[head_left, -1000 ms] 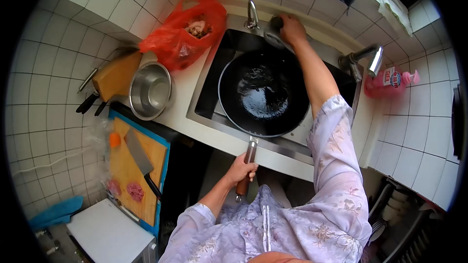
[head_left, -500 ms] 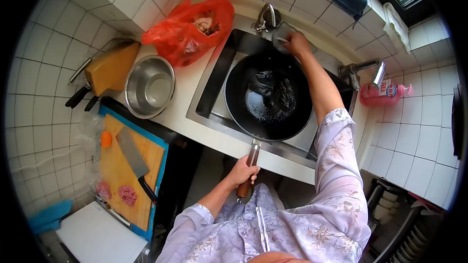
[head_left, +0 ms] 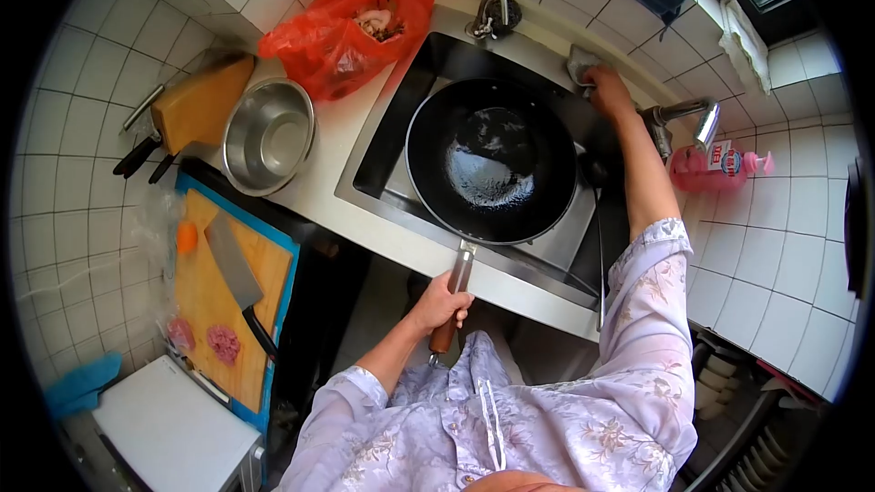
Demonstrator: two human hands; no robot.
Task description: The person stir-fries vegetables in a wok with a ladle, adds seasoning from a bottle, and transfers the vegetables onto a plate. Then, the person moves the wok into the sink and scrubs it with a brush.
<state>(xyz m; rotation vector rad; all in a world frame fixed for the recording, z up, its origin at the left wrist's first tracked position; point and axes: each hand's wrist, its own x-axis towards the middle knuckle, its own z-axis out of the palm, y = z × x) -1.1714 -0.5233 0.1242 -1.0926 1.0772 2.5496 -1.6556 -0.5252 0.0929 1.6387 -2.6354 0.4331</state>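
My left hand is wrapped around the brown handle of a black wok. The wok rests over the sink, its inside wet and shiny, with a little water at the bottom. At the back right of the sink, on the rim, my right hand is closed on a greyish cloth. Part of that cloth is hidden by the fingers. A long-handled utensil, maybe a ladle, leans at the sink's right side, near my right forearm.
Around the sink stand a steel bowl, a red plastic bag with scraps, a faucet and a pink soap bottle. Lower left, a cutting board bears a cleaver, minced meat and a carrot piece.
My right hand has moved the cloth rightward, from the wok's far edge to the sink's back right rim. The utensil at the right now shows. My left hand stays on the handle.
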